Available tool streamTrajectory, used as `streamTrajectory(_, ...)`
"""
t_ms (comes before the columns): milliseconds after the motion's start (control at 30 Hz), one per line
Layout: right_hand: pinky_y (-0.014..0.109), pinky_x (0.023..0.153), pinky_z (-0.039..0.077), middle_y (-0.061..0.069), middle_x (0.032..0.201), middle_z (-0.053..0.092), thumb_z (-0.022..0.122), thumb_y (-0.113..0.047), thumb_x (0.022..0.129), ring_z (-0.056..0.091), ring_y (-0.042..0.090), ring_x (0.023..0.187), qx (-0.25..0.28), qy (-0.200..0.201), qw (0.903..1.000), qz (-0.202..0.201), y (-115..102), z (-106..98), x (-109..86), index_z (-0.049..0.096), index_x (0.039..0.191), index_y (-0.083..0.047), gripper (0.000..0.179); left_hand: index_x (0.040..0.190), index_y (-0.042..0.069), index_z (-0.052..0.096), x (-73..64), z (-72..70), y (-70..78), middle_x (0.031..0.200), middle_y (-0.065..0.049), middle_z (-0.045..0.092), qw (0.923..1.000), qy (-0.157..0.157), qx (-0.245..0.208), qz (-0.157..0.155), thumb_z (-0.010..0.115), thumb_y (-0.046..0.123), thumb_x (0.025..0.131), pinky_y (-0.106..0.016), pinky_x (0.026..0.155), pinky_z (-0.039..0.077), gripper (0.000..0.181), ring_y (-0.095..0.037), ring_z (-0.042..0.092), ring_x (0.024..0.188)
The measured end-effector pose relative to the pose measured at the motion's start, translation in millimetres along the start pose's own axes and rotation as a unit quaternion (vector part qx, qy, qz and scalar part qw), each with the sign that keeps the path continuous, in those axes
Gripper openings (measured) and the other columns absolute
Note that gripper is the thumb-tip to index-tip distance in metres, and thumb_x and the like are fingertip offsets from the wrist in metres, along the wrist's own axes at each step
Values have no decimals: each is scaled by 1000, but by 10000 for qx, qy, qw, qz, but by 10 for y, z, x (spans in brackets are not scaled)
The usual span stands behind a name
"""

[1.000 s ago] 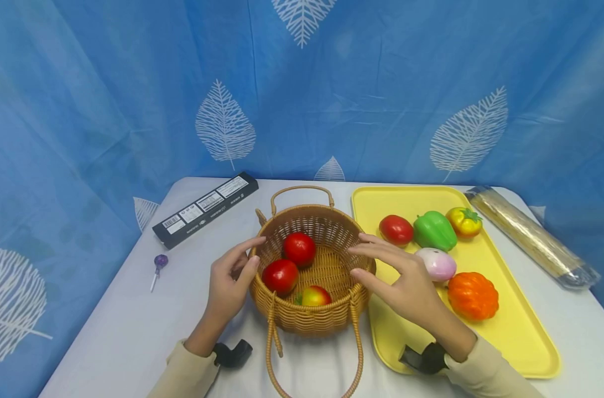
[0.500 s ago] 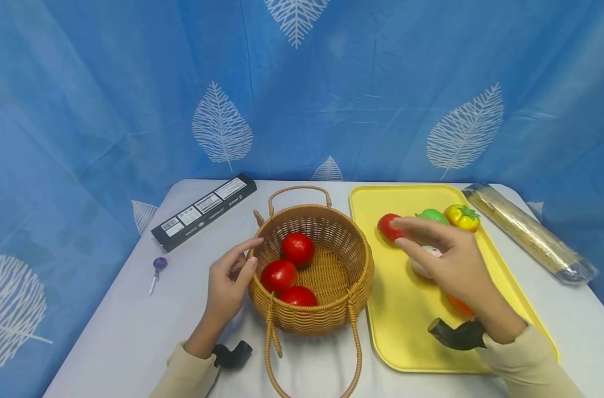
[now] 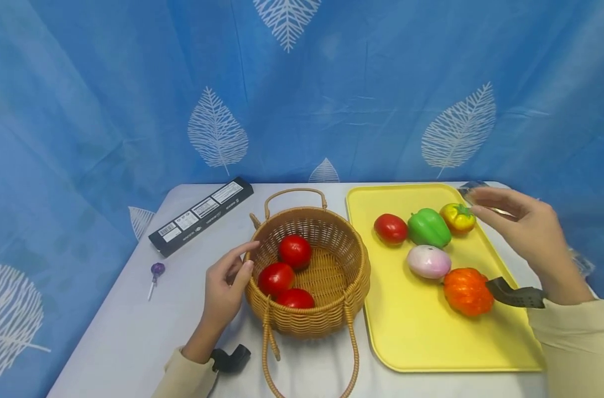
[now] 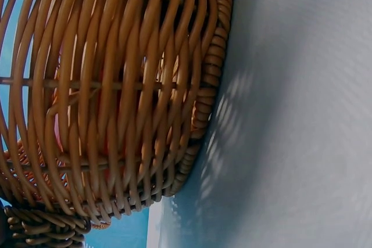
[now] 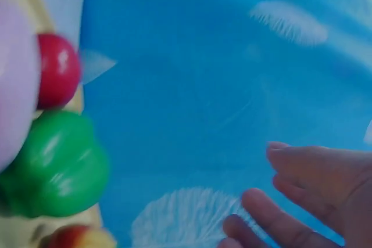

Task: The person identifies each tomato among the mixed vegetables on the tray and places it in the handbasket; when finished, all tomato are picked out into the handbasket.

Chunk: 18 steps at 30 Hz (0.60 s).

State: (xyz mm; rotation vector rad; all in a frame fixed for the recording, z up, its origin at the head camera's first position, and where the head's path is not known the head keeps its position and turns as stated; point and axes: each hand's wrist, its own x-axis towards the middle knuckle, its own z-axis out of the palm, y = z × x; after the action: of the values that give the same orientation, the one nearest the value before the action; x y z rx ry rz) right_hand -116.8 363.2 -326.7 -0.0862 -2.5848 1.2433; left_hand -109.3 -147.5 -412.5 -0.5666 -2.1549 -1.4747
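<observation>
My left hand [image 3: 223, 288] is at the left rim of the wicker basket [image 3: 307, 326], with index fingertip and thumb against it. Inside lie three shiny red round fruits [image 3: 276, 278], toy-like, grouped at the left and front. The left wrist view shows only the woven side of the basket [image 4: 116, 97] close up. My right hand [image 3: 533, 232] is raised over the right edge of the yellow tray [image 3: 421, 337], fingers loosely bent and holding nothing. Nearest to it is a yellow tomato [image 3: 458, 218] with a green top. In the right wrist view, the empty right hand [image 5: 314, 196] shows separated fingers.
Also on the tray are a red tomato-like fruit [image 3: 391, 229], a green bell pepper [image 3: 429, 228], a pinkish-white onion [image 3: 428, 261] and an orange pumpkin [image 3: 468, 292]. A black box [image 3: 202, 215] and a purple lollipop [image 3: 157, 270] lie left. A film-wrapped roll is mostly hidden behind my right hand.
My right hand has left the basket and moved right across the tray to its far edge. The front fruit in the basket has turned from its yellow-green side to red. My left hand stays put.
</observation>
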Motion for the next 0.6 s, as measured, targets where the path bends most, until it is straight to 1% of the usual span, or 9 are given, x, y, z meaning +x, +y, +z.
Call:
streamTrajectory(100,3,79,43,-10,120,67,75,-31,94,55,-3,110,141,120,9997,132,164,-12,38,65,139,-19,47,123,-1,69,3,11,3,60,3,40,10000,20,-17,32,59,-8,92,-25,48,31,34,-8,30,52)
streamTrajectory(200,3,80,42,-12,119,66,75,-30,94,55,-2,110,204,223,9993,220,318,21,85,64,139,-18,48,124,0,69,4,0,7,60,3,42,10000,21,-17,39,59,-7,92,-25,48,32,34,-9,32,52)
streamTrajectory(300,4,83,43,-12,120,65,75,-29,95,56,-3,109,373,302,9982,369,490,68,119,63,139,-15,48,127,4,69,1,-15,14,61,4,43,10000,-30,-20,7,60,-4,94,-24,49,33,36,-9,33,52)
streamTrajectory(367,5,84,43,-10,121,65,74,-27,95,58,-4,108,580,347,9969,402,606,98,142,62,139,-12,48,128,6,69,-1,-19,10,61,5,44,10000,-61,-61,-9,60,-3,94,-25,49,34,36,-9,34,52)
streamTrajectory(433,5,85,44,-11,122,65,74,-24,95,60,-5,107,842,340,9949,450,708,105,159,61,140,-9,49,129,8,69,-3,-14,0,61,5,44,9999,-56,-85,11,61,-1,95,-24,49,34,36,-9,34,52)
streamTrajectory(467,6,84,45,-12,122,65,73,-23,95,61,-5,107,948,311,9937,501,755,100,166,60,141,-9,49,128,7,69,-5,-6,-2,61,5,44,9999,-37,-91,23,60,-2,95,-24,49,34,36,-9,34,52)
streamTrajectory(600,5,83,44,-18,123,61,72,-23,96,58,-8,108,1194,121,9900,743,918,71,174,56,145,-10,54,125,2,69,14,14,91,60,4,43,10000,57,-45,57,59,-6,93,-24,48,33,35,-10,33,51)
